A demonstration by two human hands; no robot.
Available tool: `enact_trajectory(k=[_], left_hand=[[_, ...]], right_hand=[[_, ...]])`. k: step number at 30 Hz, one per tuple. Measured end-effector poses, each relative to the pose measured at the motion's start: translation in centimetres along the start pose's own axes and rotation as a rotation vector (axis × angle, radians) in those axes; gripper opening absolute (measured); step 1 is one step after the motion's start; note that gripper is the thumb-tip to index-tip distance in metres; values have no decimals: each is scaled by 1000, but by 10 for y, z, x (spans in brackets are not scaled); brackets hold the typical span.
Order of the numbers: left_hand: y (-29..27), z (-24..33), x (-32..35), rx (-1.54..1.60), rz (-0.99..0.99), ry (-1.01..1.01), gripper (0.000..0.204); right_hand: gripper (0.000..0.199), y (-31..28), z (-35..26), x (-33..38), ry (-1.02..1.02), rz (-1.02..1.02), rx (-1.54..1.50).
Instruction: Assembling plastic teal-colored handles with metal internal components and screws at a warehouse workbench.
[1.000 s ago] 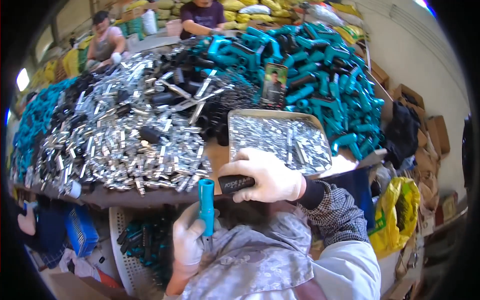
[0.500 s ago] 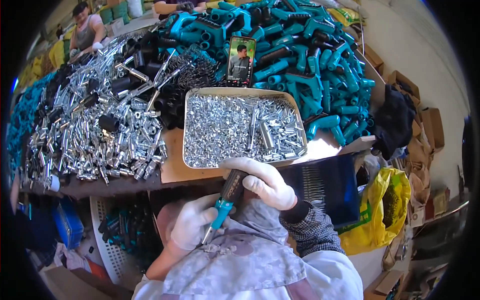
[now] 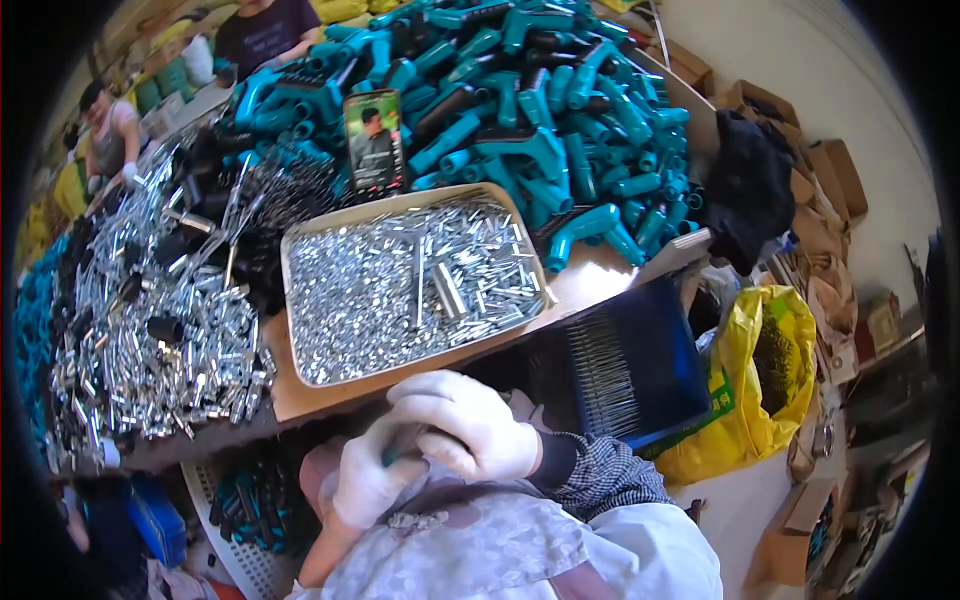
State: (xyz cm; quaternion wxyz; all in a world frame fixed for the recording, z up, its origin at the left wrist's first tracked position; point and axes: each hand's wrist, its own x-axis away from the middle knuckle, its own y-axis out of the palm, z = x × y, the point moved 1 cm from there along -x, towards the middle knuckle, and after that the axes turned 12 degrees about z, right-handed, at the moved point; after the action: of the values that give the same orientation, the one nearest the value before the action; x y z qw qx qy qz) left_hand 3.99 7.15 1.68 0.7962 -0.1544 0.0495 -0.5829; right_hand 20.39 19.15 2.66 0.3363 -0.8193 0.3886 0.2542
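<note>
Both my hands wear white gloves and are held together close to my chest, just below the table's front edge. My left hand [image 3: 365,485] and my right hand [image 3: 470,425] are both closed around a teal and black tool handle [image 3: 400,447], of which only a sliver shows between the fingers. Right beyond my hands, a shallow tray [image 3: 287,300] on the table holds several small silver metal pieces.
A heap of teal handles [image 3: 540,110] fills the far table, with a phone [image 3: 372,140] propped against it. Silver metal parts [image 3: 150,340] are piled at left. A blue crate [image 3: 650,350], a yellow bag [image 3: 760,380] and cardboard boxes [image 3: 825,190] stand at right. A white basket [image 3: 215,520] of tools sits below. Two people [image 3: 110,135] work at the far side.
The teal handle stood upright in my left hand, then tilted. Now both hands have closed together over it near my chest, hiding most of it. The view has dipped toward the tray.
</note>
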Motion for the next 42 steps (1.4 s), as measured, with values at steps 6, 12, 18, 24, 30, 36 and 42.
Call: enact_trajectory(k=[6, 12, 18, 24, 30, 36, 42], left_hand=[[2, 21, -2, -115, 9, 118, 54], [6, 20, 3, -123, -7, 77, 55], [9, 22, 4, -177, 8, 126, 55], [3, 25, 7, -100, 46, 117, 54], [-2, 13, 1, -108, 159, 140, 57], [-5, 16, -9, -42, 162, 117, 63], [-3, 20, -5, -258, 115, 243, 59]], right_hand=[[29, -62, 29, -14, 69, 188, 232], [11, -137, 117, -41, 131, 342, 754], [18, -113, 154, -103, 123, 190, 973], [21, -101, 163, -115, 243, 50, 1057], [21, -93, 95, -85, 198, 124, 371], [16, -54, 18, -45, 64, -137, -31], [21, -28, 6, -26, 81, -161, 175]])
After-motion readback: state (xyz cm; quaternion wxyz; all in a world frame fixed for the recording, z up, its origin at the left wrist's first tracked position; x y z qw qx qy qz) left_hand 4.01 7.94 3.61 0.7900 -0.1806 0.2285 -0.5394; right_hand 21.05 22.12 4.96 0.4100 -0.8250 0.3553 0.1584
